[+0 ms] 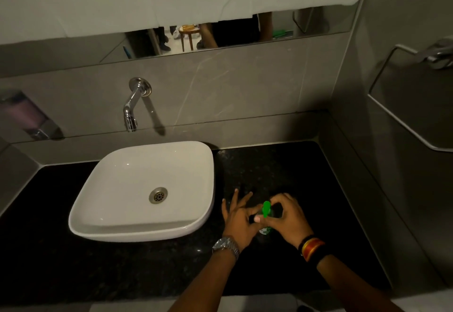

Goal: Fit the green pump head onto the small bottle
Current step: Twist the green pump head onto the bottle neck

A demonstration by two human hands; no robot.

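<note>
Basin [137, 223] on counter [73, 262], at 9 o'clock from the hands. Tap [133, 105] on the wall at 12 o'clock from basin. Left hand [239, 216] and right hand [289, 216] over counter, pump head [266, 208] between them, bottle [266, 230] beneath it. Towel rail [402, 105] at 2 o'clock.

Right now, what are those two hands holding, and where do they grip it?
The right hand pinches the green pump head near its top. The left hand touches its side with fingertips. The small bottle beneath is mostly hidden.

Both hands [264, 216] around green pump head [266, 209], bottle [266, 230]
</note>
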